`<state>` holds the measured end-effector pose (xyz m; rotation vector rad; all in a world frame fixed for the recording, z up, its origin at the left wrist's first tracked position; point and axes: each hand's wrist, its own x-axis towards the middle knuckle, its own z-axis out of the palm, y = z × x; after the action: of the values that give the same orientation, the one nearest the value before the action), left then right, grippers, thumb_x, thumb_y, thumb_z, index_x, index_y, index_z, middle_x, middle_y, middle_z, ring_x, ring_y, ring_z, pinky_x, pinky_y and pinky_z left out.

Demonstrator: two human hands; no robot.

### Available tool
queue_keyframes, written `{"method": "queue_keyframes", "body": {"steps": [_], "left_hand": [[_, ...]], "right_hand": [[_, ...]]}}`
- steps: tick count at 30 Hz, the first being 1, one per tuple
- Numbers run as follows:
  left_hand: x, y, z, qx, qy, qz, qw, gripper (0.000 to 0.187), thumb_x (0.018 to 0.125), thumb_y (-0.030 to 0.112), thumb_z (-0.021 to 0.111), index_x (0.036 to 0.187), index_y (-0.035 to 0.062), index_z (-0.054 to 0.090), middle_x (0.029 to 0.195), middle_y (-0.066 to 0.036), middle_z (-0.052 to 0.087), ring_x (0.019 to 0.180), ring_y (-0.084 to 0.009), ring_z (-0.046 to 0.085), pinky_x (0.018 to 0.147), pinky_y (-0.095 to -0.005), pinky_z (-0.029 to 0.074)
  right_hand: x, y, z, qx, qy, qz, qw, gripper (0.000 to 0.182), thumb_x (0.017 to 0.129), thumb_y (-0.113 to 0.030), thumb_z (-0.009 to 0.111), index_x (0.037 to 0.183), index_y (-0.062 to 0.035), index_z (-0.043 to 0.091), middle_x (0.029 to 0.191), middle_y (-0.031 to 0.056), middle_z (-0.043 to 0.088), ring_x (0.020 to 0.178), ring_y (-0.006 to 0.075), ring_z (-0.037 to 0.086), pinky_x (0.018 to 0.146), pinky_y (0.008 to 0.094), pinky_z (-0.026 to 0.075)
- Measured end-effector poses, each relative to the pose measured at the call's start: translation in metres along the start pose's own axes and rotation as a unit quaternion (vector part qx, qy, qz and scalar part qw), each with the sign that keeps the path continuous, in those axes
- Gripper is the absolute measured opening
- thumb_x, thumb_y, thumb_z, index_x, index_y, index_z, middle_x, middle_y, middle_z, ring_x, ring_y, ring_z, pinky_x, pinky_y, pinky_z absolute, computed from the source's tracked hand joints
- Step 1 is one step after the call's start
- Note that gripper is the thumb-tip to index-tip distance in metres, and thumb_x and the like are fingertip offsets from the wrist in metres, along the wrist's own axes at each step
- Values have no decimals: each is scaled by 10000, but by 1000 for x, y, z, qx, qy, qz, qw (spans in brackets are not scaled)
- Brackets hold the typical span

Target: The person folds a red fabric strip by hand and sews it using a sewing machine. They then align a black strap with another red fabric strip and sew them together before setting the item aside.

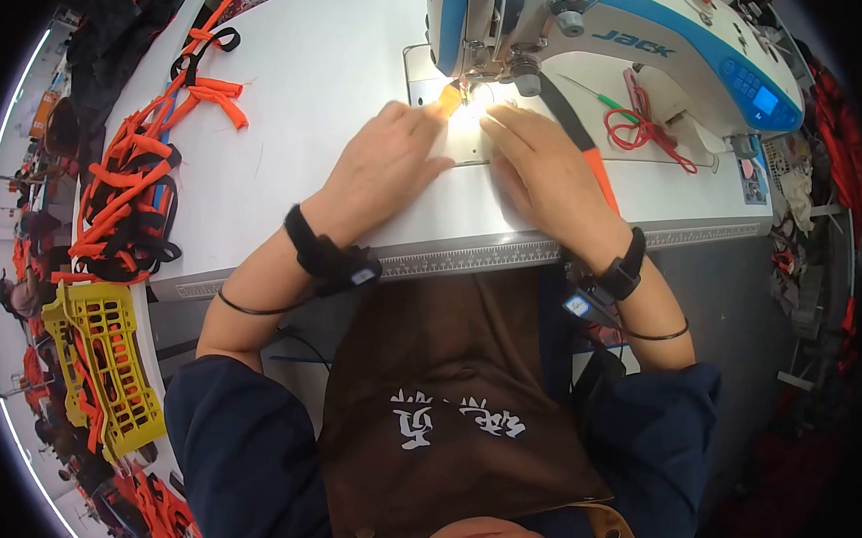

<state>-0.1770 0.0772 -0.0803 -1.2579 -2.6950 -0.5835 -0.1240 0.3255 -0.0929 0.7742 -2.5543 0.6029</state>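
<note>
Both hands are at the lit needle area of a white and blue sewing machine [643,49]. My left hand [389,161] lies left of the needle, its fingertips at a small orange-yellow piece [450,99] in the glare. Across from it, my right hand [541,168] has its fingertips close to the presser foot. Its fingers are together, and glare hides what they press or hold. A black strap [565,111] with an orange end [600,178] runs behind my right hand. Under the needle is a metal plate [422,73].
Orange and black straps [127,188] are heaped along the table's left side. Red-handled scissors [631,133] and a green-handled awl [619,108] lie right of the needle. A yellow basket [119,371] stands at the lower left. A ruler strip [470,258] lines the front edge.
</note>
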Motion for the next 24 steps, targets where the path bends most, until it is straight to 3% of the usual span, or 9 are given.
{"method": "queue_keyframes", "body": {"steps": [8, 15, 24], "left_hand": [[-44, 49, 12, -62, 24, 47, 997, 476, 945, 198, 799, 1325, -55, 665, 1367, -187, 681, 1179, -361, 630, 1057, -445, 528], [-70, 78, 20, -40, 59, 29, 997, 457, 912, 108, 811, 1317, -59, 679, 1396, -150, 678, 1213, -344, 630, 1063, -441, 536], [-84, 79, 37, -60, 151, 18, 987, 314, 898, 26, 809, 1206, -5, 756, 1262, -104, 755, 1146, -317, 694, 978, -414, 588]], "right_hand": [[-41, -44, 3, 87, -7, 22, 996, 435, 961, -43, 700, 1387, 36, 653, 1465, 182, 650, 1421, 374, 574, 1201, 479, 460], [-66, -52, 14, 81, -2, 15, 997, 420, 973, -73, 696, 1382, 18, 670, 1514, 161, 621, 1473, 352, 536, 1257, 540, 392], [-67, -53, 14, 103, 21, 6, 994, 437, 919, -40, 769, 1351, -30, 703, 1463, 119, 674, 1451, 358, 568, 1234, 536, 427]]}}
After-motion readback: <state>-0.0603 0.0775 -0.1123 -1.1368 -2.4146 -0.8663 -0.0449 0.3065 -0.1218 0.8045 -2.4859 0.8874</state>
